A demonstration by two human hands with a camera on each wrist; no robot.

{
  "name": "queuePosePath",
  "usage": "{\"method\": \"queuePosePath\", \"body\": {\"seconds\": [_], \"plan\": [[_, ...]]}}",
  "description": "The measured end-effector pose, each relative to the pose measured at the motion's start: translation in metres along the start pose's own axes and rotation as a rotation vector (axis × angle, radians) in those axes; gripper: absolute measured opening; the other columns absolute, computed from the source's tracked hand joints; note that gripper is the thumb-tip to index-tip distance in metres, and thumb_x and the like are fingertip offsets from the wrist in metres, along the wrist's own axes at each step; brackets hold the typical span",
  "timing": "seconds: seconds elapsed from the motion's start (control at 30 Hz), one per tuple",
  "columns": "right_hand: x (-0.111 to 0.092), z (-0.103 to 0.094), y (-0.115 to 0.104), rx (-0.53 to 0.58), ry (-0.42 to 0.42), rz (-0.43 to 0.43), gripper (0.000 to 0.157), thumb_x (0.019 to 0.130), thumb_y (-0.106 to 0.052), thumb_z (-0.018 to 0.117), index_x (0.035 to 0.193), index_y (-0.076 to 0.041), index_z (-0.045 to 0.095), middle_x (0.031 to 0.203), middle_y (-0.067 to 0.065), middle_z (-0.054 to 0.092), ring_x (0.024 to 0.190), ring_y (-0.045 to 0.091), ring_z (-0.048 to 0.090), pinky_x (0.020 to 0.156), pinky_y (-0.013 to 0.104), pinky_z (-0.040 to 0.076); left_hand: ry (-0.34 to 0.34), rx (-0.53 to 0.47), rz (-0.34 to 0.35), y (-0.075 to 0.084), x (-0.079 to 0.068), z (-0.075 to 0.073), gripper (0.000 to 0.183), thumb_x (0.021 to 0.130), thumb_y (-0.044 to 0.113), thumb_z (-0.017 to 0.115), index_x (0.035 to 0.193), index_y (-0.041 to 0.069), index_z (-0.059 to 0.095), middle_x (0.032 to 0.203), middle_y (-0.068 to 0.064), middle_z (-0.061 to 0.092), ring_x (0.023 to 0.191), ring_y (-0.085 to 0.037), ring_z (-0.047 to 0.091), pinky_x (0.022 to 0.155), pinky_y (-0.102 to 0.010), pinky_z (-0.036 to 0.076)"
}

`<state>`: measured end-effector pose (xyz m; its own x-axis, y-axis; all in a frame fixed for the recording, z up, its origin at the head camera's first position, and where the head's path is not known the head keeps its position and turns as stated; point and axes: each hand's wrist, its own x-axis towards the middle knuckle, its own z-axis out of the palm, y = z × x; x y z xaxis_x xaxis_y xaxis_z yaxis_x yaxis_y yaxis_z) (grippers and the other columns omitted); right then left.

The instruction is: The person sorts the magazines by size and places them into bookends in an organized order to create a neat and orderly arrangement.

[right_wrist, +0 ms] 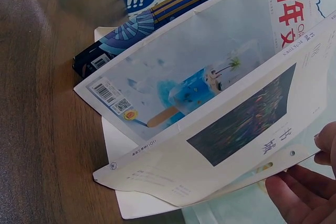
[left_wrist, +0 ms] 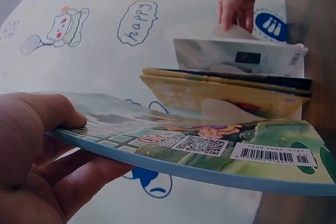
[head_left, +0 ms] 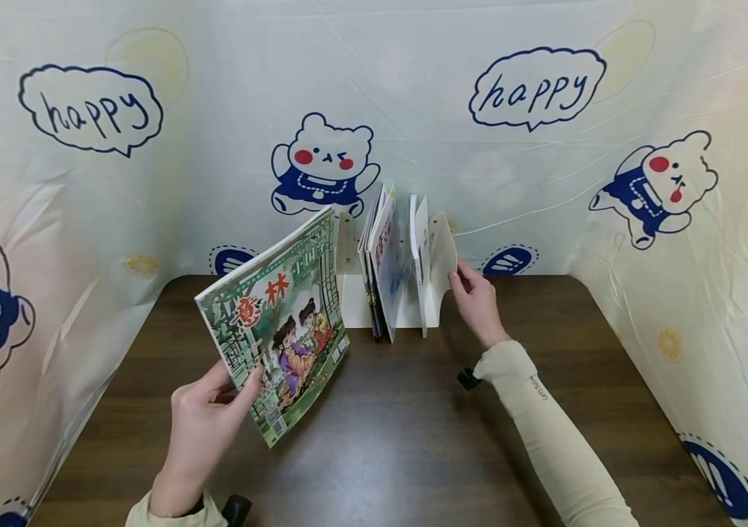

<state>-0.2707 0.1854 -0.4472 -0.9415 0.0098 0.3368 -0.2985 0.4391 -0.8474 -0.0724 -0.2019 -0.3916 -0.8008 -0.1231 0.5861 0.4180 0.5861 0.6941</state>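
Note:
My left hand (head_left: 206, 421) grips a green illustrated magazine (head_left: 295, 322) by its lower left edge, thumb on the front cover and fingers behind. The magazine is tilted in the air, left of a white bookend rack (head_left: 354, 304). Several magazines stand upright in the rack, among them one with a pale blue cover (right_wrist: 173, 72) and a cream one with a dark picture (right_wrist: 210, 145). At the rack's right end, my right hand (head_left: 477, 300) pinches the edge of the white end plate (head_left: 441, 252) between thumb and fingers.
The rack stands at the back of a dark brown wooden table (head_left: 400, 439). Behind and beside the table hangs a pale curtain (head_left: 427, 110) printed with bears and "happy" bubbles. A gap shows between the standing magazines in the rack.

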Motion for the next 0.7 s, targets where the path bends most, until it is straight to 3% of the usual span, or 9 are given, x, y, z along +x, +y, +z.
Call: {"method": "queuePosePath", "body": {"seconds": [0.27, 0.53, 0.7], "plan": [[0.001, -0.001, 0.002, 0.001, 0.007, -0.011, 0.043, 0.109, -0.020, 0.057, 0.150, -0.008, 0.057, 0.142, 0.019, 0.063, 0.121, 0.031, 0.065, 0.099, 0.049, 0.057, -0.019, -0.026, 0.038, 0.003, 0.002, 0.014, 0.036, 0.083, -0.011, 0.080, 0.117, -0.002, 0.076, 0.101, -0.024, 0.077, 0.082, 0.009, 0.067, 0.059, -0.010, 0.054], [0.000, 0.000, 0.002, -0.003, 0.004, -0.012, 0.044, 0.109, -0.020, 0.057, 0.151, -0.008, 0.055, 0.144, 0.018, 0.061, 0.121, 0.031, 0.065, 0.098, 0.049, 0.057, -0.054, 0.023, 0.145, 0.006, 0.005, 0.034, 0.036, 0.084, -0.010, 0.080, 0.119, -0.002, 0.075, 0.105, -0.019, 0.078, 0.077, -0.017, 0.075, 0.057, -0.014, 0.056], [0.000, 0.000, 0.001, -0.007, 0.000, -0.011, 0.044, 0.109, -0.020, 0.056, 0.152, -0.009, 0.055, 0.143, 0.017, 0.062, 0.120, 0.029, 0.065, 0.096, 0.044, 0.058, -0.039, 0.018, 0.162, 0.006, 0.007, 0.048, 0.035, 0.085, -0.010, 0.079, 0.118, -0.002, 0.074, 0.105, -0.019, 0.078, 0.077, -0.021, 0.075, 0.057, -0.014, 0.056]]}}
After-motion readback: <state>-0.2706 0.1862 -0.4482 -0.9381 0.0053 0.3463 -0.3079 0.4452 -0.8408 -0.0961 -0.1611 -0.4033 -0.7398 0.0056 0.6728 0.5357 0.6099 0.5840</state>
